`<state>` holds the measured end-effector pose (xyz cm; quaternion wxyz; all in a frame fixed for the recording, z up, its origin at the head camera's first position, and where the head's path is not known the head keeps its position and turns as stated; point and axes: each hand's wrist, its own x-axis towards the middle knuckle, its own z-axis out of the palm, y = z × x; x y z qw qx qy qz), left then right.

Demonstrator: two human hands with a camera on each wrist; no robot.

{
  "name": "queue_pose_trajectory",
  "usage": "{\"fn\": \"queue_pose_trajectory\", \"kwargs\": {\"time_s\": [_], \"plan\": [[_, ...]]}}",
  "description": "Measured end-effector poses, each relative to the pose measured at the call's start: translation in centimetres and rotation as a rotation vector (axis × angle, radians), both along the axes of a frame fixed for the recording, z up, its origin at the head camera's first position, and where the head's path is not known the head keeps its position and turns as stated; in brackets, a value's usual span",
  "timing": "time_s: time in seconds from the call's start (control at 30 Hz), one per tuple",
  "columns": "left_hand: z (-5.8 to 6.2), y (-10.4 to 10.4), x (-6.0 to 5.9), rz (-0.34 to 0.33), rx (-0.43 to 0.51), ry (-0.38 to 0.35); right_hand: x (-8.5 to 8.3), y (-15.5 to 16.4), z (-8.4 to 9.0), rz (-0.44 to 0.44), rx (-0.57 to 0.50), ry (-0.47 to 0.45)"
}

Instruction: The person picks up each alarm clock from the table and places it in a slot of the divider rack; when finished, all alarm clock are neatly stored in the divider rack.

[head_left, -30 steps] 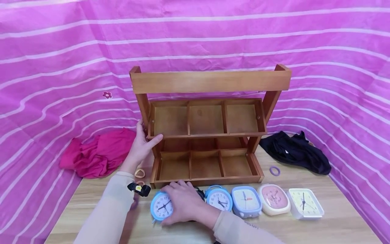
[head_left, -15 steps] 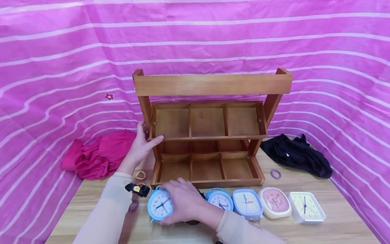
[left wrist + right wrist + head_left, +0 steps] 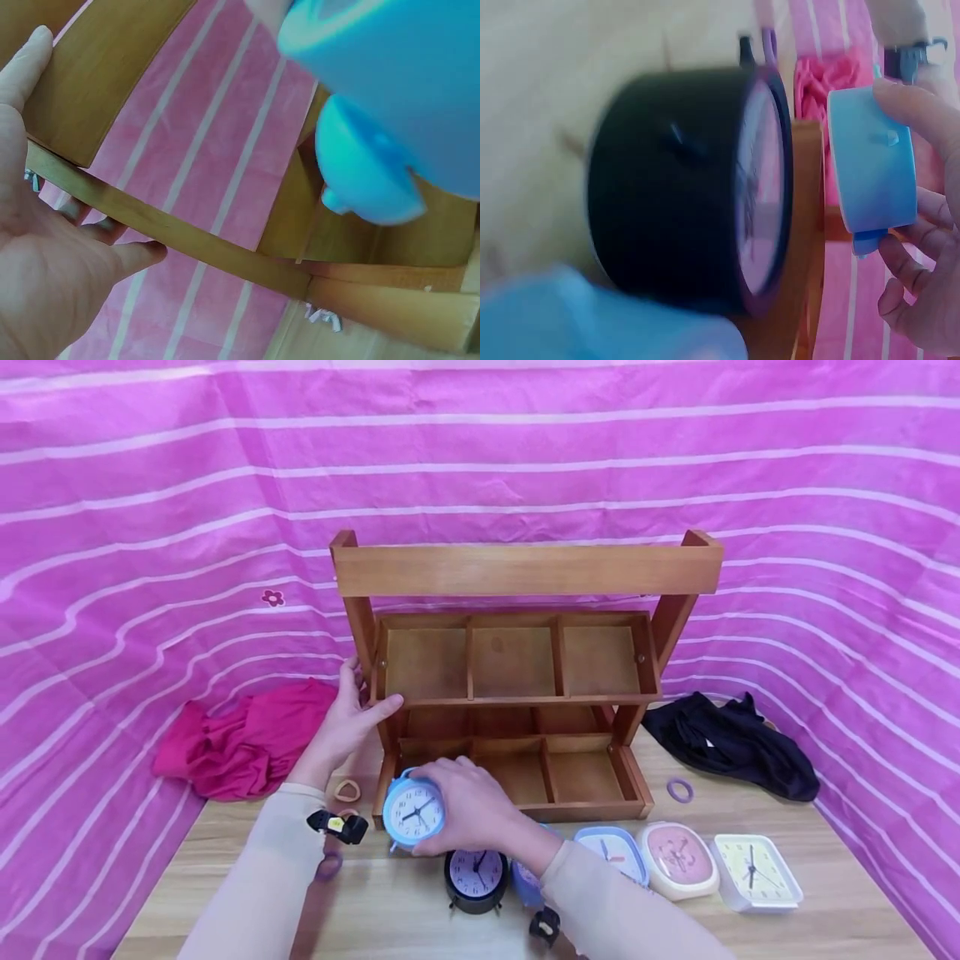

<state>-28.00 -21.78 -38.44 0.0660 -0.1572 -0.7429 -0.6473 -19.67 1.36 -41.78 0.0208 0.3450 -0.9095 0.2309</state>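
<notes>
My right hand (image 3: 472,806) holds a round blue alarm clock (image 3: 414,812) between thumb and fingers, raised at the front of the lower left compartment of a two-tier wooden rack (image 3: 525,570). The clock's dial faces me. In the right wrist view, the thumb and fingers pinch the rim of this blue clock (image 3: 874,161). My left hand (image 3: 347,720) grips the rack's left upright, thumb on the upper tray's edge, fingers behind. Below my right hand, a black alarm clock (image 3: 476,877) stands on the table. Another blue alarm clock (image 3: 527,883) is mostly hidden by my right wrist.
To the right stand a square blue clock (image 3: 611,852), a pink-faced clock (image 3: 678,857) and a white square clock (image 3: 753,872). A pink cloth (image 3: 243,739) lies left, a black cloth (image 3: 731,743) right. Hair ties, including a purple one (image 3: 680,790), lie beside the rack.
My right hand has lifted the blue alarm clock off the table, up and slightly right toward the rack. The black clock has come into view beneath it. My left hand has kept its grip.
</notes>
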Motion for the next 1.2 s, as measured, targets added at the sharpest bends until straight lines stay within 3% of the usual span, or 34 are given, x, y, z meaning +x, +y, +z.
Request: {"fn": "queue_pose_trajectory", "kwargs": {"time_s": [0.4, 0.7, 1.2], "plan": [[-0.1, -0.4, 0.3, 0.006, -0.046, -0.006, -3.9, -0.3, 1.0, -0.061, -0.023, -0.083], [-0.2, -0.3, 0.1, 0.013, -0.042, -0.001, -6.0, -0.2, 1.0, -0.08, -0.066, -0.213], [-0.4, -0.3, 0.0, 0.022, -0.048, 0.001, -7.1, -0.2, 0.0, -0.05, -0.07, -0.27]]}}
